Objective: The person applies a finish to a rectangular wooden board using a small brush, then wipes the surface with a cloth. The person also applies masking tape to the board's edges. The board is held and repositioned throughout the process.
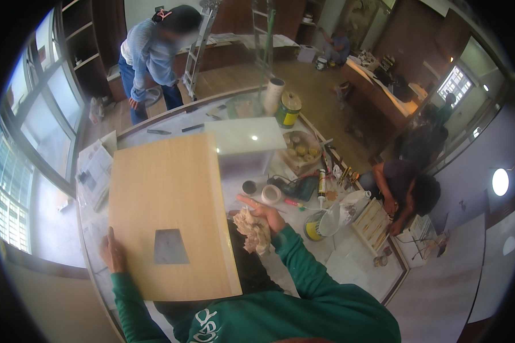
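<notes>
pale wooden panel stood at the view's eight o'clock, left hand touched its nine-o'clock edge, grip impossible to tell, right hand clutched a crumpled tan wad at the panel's three o'clock

Left: grey-framed glass windows, daylight coming through. Back: dark brown open wooden shelving, silver metal stepladder on dull brown floor. Right: dark brown wooden counter, small bright barred window, pale lavender-grey wall, round white glowing light.
</notes>
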{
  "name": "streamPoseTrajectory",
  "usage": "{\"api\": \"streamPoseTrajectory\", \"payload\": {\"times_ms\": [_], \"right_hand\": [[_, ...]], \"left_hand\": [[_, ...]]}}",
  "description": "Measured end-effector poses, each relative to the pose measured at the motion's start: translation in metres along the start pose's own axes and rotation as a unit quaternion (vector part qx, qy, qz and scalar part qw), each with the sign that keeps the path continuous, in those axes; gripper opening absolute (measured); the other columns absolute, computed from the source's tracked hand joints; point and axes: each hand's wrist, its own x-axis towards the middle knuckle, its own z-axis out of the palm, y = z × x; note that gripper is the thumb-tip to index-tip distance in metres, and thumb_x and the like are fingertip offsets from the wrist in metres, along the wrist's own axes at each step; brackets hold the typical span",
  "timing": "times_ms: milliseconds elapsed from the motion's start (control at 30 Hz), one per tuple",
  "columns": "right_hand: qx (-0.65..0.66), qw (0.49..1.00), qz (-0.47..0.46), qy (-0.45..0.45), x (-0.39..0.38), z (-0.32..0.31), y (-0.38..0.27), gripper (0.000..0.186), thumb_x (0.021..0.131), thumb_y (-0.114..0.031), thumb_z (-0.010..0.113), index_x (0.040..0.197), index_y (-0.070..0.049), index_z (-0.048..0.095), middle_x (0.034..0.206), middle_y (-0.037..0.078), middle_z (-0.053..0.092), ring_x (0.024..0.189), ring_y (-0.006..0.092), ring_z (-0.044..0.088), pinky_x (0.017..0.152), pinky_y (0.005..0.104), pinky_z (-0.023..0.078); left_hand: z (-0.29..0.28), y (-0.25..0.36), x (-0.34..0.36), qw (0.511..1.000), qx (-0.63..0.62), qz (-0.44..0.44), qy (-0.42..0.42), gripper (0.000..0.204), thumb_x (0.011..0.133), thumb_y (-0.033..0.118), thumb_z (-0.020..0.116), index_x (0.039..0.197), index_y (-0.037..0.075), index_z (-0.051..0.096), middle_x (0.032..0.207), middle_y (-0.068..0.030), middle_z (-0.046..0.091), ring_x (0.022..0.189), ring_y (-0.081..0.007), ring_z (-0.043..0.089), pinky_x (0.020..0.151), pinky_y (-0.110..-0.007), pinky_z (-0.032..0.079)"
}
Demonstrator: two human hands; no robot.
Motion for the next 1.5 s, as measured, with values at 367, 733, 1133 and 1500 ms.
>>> {"api": "streamPoseTrajectory", "payload": {"times_ms": [367,733,1133,1500], "right_hand": [[-0.045,0.904,-0.319,-0.282,-0.053,0.118,-0.211,0.078,0.096,-0.027,0.054,0.16,-0.01,0.012,0.144,0.038,0.041,0.086,0.0238,0.068,0.058,0.0369,0.06],[-0.026,0.997,-0.029,0.067,-0.002,-0.012,-0.042,0.072,0.101,-0.042,0.05,0.155,0.0,0.028,0.137,0.03,0.054,0.119,0.0297,0.058,0.102,0.0383,0.046],[0.059,0.996,0.015,0.061,0.03,0.01,-0.018,0.074,0.102,-0.048,0.047,0.155,-0.001,0.027,0.116,0.018,0.064,0.082,0.0166,0.064,0.064,0.0297,0.054],[0.118,0.984,0.029,-0.129,0.05,-0.003,-0.006,0.082,0.099,-0.054,0.052,0.155,0.001,0.027,0.1,0.015,0.069,0.084,0.0221,0.068,0.075,0.0347,0.057]], "left_hand": [[0.005,-0.074,0.013,0.984,0.105,0.144,0.001,0.031,0.097,0.017,0.051,0.124,0.005,0.057,0.078,-0.0131,0.054,0.07,-0.026,0.052,0.064,-0.041,0.043],[0.01,-0.076,0.025,0.984,0.116,0.132,0.035,0.056,0.104,0.043,0.045,0.083,-0.005,0.065,0.057,-0.0053,0.036,0.055,-0.0142,0.032,0.052,-0.04,0.028],[0.005,-0.102,0.03,0.993,0.048,0.094,-0.05,0.049,0.105,0.041,0.042,0.136,0.009,0.062,0.063,0.0015,0.028,0.055,-0.0118,0.026,0.051,-0.037,0.025],[0.0,-0.058,0.004,0.999,-0.028,-0.001,0.023,0.063,0.102,0.047,0.05,0.059,0.002,0.046,0.053,0.0024,0.025,0.05,-0.0102,0.022,0.049,-0.037,0.02]]}}
